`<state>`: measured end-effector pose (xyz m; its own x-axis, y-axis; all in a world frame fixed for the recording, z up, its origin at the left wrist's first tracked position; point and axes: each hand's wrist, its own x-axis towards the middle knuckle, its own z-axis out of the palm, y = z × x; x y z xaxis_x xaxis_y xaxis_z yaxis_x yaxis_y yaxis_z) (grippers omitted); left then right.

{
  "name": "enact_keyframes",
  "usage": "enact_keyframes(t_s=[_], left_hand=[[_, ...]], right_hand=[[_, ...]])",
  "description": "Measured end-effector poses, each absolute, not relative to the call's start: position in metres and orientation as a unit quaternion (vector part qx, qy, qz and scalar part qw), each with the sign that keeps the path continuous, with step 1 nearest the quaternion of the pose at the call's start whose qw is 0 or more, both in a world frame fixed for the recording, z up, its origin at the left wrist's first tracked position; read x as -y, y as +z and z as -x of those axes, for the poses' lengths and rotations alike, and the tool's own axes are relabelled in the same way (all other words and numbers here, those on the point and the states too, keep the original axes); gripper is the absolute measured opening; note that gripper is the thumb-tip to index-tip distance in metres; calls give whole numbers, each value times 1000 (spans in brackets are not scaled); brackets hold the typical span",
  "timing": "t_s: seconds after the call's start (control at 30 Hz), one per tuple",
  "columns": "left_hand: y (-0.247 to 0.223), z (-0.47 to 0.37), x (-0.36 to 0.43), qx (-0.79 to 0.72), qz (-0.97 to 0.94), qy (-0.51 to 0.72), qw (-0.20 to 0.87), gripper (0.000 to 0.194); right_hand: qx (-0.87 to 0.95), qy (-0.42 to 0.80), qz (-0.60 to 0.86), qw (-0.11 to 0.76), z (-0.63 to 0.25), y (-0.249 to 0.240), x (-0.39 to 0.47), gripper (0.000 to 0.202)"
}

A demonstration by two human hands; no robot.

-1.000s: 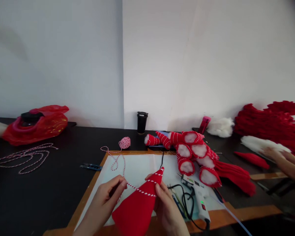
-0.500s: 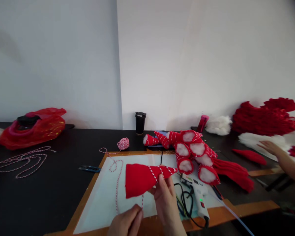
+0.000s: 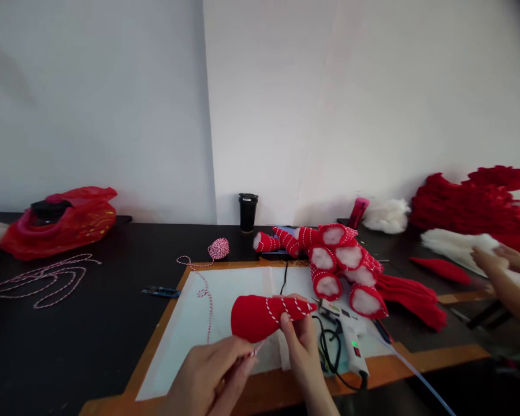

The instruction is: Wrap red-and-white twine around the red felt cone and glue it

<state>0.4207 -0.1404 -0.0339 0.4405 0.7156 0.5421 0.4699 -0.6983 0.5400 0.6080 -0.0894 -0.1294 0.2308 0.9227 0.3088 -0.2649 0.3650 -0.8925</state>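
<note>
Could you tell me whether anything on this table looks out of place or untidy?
Mostly orderly, but a loose tangle of red-and-white string sprawls at the table's left, apart from the string ball.

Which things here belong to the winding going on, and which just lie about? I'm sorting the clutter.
In use: red cone held by right hand; striped string pinched by left hand; string ball.

Lying about: glue gun, black cup, red bag, finished cones.
</note>
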Motion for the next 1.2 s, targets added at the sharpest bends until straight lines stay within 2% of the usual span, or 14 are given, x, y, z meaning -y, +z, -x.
enact_keyframes(t_s=[0.13,0.27,0.57,0.8,0.97,1.2], left_hand=[[-32,-415,120,-389,-821,368,199,19],[-33,-410,101,-426,-790,370,241,29],[-50,-407,86,-453,-712,380,380,38],[-82,-415,94,-396,-634,417,517,37],[-93,-412,98,-429,-589,468,500,39],[-96,-398,105,-473,-498,598,413,38]], right_hand=[[488,443,346,668,-607,-126,98,41],[483,481,329,654,-609,-124,104,41],[321,612,264,673,-605,-120,108,42],[266,638,232,684,-604,-105,106,39],[273,620,250,692,-604,-102,101,36],[312,566,300,702,-603,-105,99,39]])
